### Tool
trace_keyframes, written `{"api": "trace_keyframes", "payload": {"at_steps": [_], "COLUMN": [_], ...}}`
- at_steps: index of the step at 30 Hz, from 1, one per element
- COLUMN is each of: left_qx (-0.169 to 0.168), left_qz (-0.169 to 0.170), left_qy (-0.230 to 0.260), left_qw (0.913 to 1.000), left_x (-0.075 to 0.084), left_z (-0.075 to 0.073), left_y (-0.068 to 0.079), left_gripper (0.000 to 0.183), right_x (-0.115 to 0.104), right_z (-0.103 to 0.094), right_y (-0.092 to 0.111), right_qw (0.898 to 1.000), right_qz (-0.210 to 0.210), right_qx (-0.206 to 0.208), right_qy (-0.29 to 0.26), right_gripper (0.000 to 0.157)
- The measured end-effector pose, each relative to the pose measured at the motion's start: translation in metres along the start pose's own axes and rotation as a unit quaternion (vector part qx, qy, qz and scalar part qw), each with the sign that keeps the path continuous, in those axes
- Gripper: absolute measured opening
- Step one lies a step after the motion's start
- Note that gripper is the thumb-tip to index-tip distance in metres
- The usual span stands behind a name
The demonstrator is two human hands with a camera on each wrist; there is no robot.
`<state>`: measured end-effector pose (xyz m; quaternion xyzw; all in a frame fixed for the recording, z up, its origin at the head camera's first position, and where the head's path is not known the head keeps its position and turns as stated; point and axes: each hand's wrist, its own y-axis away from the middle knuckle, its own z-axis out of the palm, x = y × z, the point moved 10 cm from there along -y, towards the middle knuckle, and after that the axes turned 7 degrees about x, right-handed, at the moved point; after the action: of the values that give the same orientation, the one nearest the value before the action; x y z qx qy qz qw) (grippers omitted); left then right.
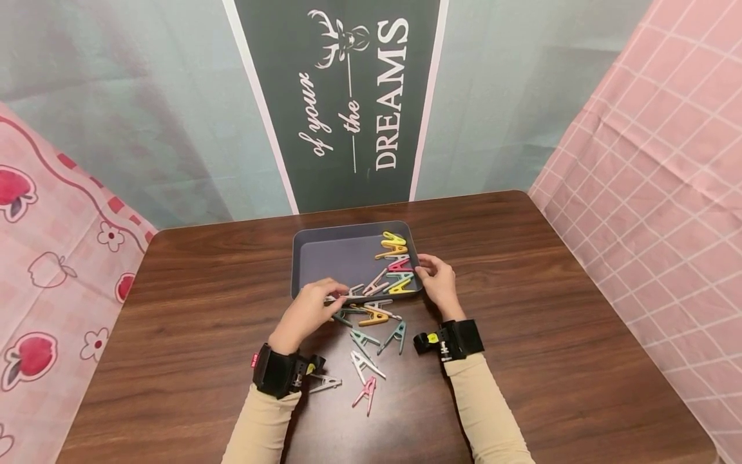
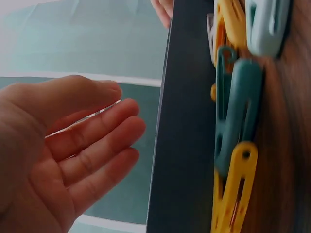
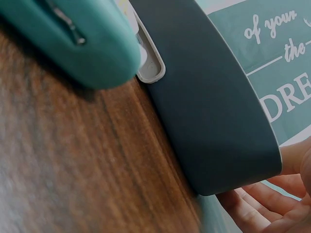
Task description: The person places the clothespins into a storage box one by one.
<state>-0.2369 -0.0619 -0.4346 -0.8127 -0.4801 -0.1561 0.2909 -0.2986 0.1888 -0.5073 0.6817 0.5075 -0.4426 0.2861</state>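
Several clothespins crowd the right side and near right corner of a dark grey tray [image 1: 333, 261] that sits toward the far edge of the wooden table [image 1: 556, 322]. Among them, a yellow clothespin [image 1: 394, 240] lies nearest the far corner, while the left and middle of the tray floor stay bare. The left hand [image 1: 306, 310] hangs over the near rim, its fingers loosely bent with nothing visible in its grasp; beside its fingertips lies a whitish clothespin [image 1: 355, 292] just inside the tray. This hand covers the near left stretch of rim. The right hand [image 1: 439, 283] touches the right side of the tray near its corner; its fingertips are partly hidden, so I cannot tell whether they pinch the wall or only rest on it.

More pegs clutter the space between the forearms. An orange clothespin [image 1: 375, 318] lies close to the front wall, in the way of that edge; nearer the person come a mint clothespin [image 1: 361, 336], a dark green one, a white clothespin [image 1: 357, 362] and a pink clothespin [image 1: 368, 386]. A grey clothespin [image 1: 329, 382] is partly blocked by the left wrist camera. Behind the table hangs a lettered curtain [image 1: 359, 122], with pink cloth [image 1: 666, 129] at the right.
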Motion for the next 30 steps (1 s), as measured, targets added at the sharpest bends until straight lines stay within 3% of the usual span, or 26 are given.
{"api": "trace_keyframes", "payload": {"at_steps": [11, 17, 24, 30], "left_qx": [-0.043, -0.055, -0.075, -0.054], "left_qz": [-0.033, -0.027, -0.064, -0.054], "left_qy": [-0.029, -0.067, -0.122, -0.172], "left_qw": [0.9981, 0.9959, 0.9876, 0.9821], "left_x": [-0.020, -0.019, -0.019, -0.011], "left_z": [-0.014, -0.013, -0.006, -0.003], "left_y": [0.019, 0.023, 0.026, 0.029], "left_gripper": [0.016, 0.016, 0.015, 0.007], "right_x": [0.002, 0.003, 0.004, 0.003], "right_z": [0.002, 0.001, 0.000, 0.000], "right_y": [-0.001, -0.001, -0.001, 0.000], "right_qw": [1.000, 1.000, 1.000, 1.000], "right_qz": [0.010, 0.014, 0.014, 0.015], "right_qx": [0.000, -0.006, -0.005, -0.004], "right_qy": [-0.004, -0.004, 0.002, -0.003], "right_gripper": [0.031, 0.032, 0.032, 0.031]}}
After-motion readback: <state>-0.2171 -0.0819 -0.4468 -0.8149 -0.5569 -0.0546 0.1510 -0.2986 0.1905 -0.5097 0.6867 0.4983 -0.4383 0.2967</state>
